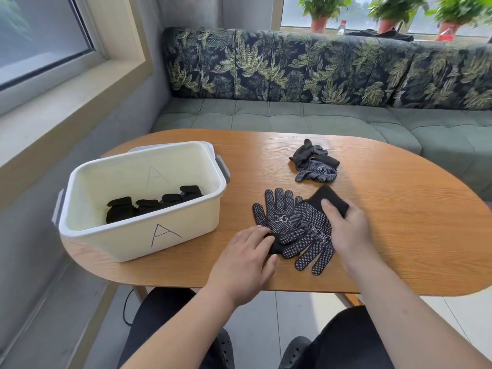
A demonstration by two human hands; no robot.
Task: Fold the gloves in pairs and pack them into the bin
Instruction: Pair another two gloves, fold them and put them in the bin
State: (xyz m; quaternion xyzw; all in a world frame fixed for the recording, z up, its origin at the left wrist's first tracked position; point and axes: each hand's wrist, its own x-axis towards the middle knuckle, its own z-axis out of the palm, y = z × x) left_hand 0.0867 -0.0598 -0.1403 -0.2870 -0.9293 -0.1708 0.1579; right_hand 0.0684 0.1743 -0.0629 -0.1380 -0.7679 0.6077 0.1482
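Wooden table (399, 209) holds the bin (138, 230) at frame left with four folded pairs (154, 205); left hand (245, 262) and right hand (346, 230), fingers flat and loosely together, press two gloves (295, 230) at centre, another loose heap (315, 165) waiting above.

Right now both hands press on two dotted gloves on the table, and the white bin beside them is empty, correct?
Not quite: the white bin already holds folded black gloves, as the head view shows. The left hand and right hand do press on two dotted gloves on the table.

Oval wood-grain table (399, 222): white bin (138, 235) marked "A" at left; two dotted black gloves (292, 227) overlapping near front centre; another loose glove heap (315, 163), prob. a pair, farther back.
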